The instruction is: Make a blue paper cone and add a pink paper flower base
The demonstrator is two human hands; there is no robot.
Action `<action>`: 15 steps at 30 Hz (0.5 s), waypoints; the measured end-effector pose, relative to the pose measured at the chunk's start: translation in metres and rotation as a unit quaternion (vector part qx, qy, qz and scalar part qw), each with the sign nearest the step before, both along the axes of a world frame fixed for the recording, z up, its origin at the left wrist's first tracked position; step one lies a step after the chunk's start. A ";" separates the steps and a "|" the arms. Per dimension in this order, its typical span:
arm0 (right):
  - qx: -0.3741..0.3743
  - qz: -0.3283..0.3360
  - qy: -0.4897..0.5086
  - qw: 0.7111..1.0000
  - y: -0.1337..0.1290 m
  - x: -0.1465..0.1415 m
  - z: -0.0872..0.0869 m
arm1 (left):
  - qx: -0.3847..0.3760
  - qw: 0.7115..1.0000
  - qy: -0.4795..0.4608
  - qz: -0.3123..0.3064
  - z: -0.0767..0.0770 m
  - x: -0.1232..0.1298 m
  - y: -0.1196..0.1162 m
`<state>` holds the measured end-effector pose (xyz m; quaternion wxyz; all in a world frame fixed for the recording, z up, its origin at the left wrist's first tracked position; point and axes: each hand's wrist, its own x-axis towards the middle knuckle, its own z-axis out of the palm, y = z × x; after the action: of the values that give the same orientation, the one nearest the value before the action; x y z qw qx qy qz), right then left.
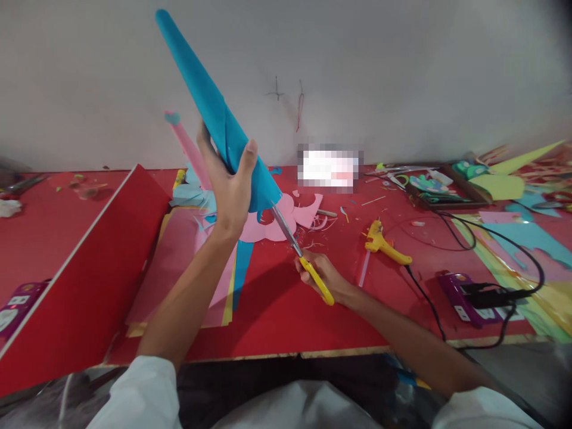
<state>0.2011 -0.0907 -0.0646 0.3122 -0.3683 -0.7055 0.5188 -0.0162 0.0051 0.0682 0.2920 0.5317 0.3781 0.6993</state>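
My left hand (230,190) is wrapped round a long blue paper cone (210,113), tilted with its narrow end up and to the left. Its wide lower end points toward my right hand (324,274), which grips yellow-handled scissors (316,280). The scissor blades reach up to the cone's lower rim; whether they are parted there I cannot tell. Under the cone a pink scalloped paper cutout (272,229) lies on the red table. Behind my left wrist a pink paper cone (190,146) with a blue tip leans upward.
Pink and yellow sheets (165,262) lie beside a red upright partition (102,256) on the left. To the right are a yellow glue gun (382,244), a purple power strip (465,298) with cables, and a tray (473,193) of paper pieces. A grey wall (402,77) stands behind.
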 end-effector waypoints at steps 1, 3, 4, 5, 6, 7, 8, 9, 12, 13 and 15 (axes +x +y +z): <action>0.008 -0.003 -0.005 1.000 0.000 0.000 0.000 | 0.031 0.999 0.012 0.036 -0.002 0.001 0.001; 0.015 -0.008 -0.008 1.000 0.000 0.001 0.000 | 0.085 0.993 0.027 0.083 -0.005 0.003 0.002; 0.014 -0.009 -0.008 1.000 0.000 0.001 0.000 | 0.097 0.991 0.031 0.084 -0.007 0.004 0.003; 0.010 -0.008 -0.006 1.000 0.000 0.001 0.001 | 0.103 0.991 0.032 0.081 -0.008 0.005 0.004; 0.006 -0.009 -0.004 1.000 0.000 0.001 0.001 | 0.106 0.991 0.034 0.077 -0.009 0.005 0.005; 0.000 -0.009 -0.001 1.000 0.000 0.001 0.002 | 0.109 0.991 0.035 0.075 -0.010 0.005 0.005; -0.005 -0.009 0.002 1.000 0.000 0.001 0.002 | 0.109 0.991 0.035 0.075 -0.011 0.005 0.005; -0.010 -0.010 0.004 1.000 0.000 0.000 0.003 | 0.106 0.991 0.036 0.075 -0.011 0.005 0.006; -0.020 -0.017 0.010 1.000 -0.001 0.000 0.002 | 0.108 0.989 0.043 0.087 -0.012 0.004 0.008; -0.022 -0.019 0.012 1.000 -0.001 0.000 0.001 | 0.108 0.989 0.042 0.091 -0.012 0.004 0.009; -0.033 -0.024 0.012 0.999 -0.001 -0.001 -0.002 | 0.103 0.990 0.041 0.090 -0.013 0.003 0.010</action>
<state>0.2002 -0.0919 -0.0669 0.3208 -0.3886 -0.6753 0.5385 -0.0128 0.0149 0.0556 0.1564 0.5509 0.3621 0.7355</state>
